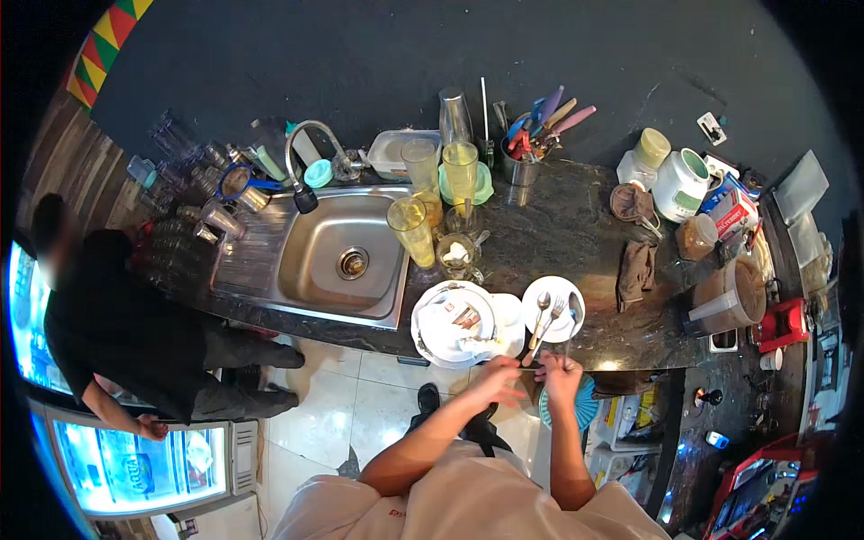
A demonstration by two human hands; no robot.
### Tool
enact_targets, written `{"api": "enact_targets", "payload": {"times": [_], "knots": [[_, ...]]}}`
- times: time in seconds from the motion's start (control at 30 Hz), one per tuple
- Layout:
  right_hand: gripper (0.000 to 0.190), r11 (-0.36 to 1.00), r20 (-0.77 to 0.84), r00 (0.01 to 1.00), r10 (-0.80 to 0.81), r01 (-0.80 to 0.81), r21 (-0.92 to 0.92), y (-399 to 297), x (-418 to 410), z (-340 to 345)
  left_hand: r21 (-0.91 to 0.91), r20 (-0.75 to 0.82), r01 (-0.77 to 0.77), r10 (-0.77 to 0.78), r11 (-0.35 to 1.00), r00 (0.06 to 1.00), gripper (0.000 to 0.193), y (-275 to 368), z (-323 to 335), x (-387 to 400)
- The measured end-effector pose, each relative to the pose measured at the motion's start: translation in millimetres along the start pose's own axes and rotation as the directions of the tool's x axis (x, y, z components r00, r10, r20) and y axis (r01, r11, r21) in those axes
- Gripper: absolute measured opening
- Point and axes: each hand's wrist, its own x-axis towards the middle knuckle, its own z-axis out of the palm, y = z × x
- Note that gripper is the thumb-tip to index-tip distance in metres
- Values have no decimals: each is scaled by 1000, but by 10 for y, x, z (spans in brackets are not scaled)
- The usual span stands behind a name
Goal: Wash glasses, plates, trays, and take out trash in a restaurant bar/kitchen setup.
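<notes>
My left hand (498, 385) hangs at the counter's front edge with its fingers apart, just below a stack of dirty white plates (432, 337) bearing crumpled tissue. To its right, my right hand (560, 378) is by the handle ends of cutlery lying on a small white plate (555, 332). A spoon (543, 302), a fork (557, 309) and a dark-looking utensil (574, 307) rest there. Whether the right fingers grip a handle cannot be told. Behind the plates stand used drinking glasses (412, 229) and a glass mug (457, 253) with a spoon and white residue.
A steel sink (344, 270) with a flexible tap (305, 199) lies left. A metal pot of knives (521, 169) stands behind. A brown cloth (636, 273), jars (695, 236) and a tub (725, 297) are right. A turquoise ribbed bin (582, 401) sits below. Another person (135, 324) stands far left.
</notes>
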Motion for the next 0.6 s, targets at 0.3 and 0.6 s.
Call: {"api": "enact_targets", "payload": {"times": [0.3,0.6], "knots": [[22,912,109,992,-67,105,-396,-61,238,946,496,-429,-309,538,812,726,19,351,-1434,-442],[12,871,66,994,-85,106,-481,-53,33,1441,487,-377,-229,439,843,816,16,367,-1691,-275]]}}
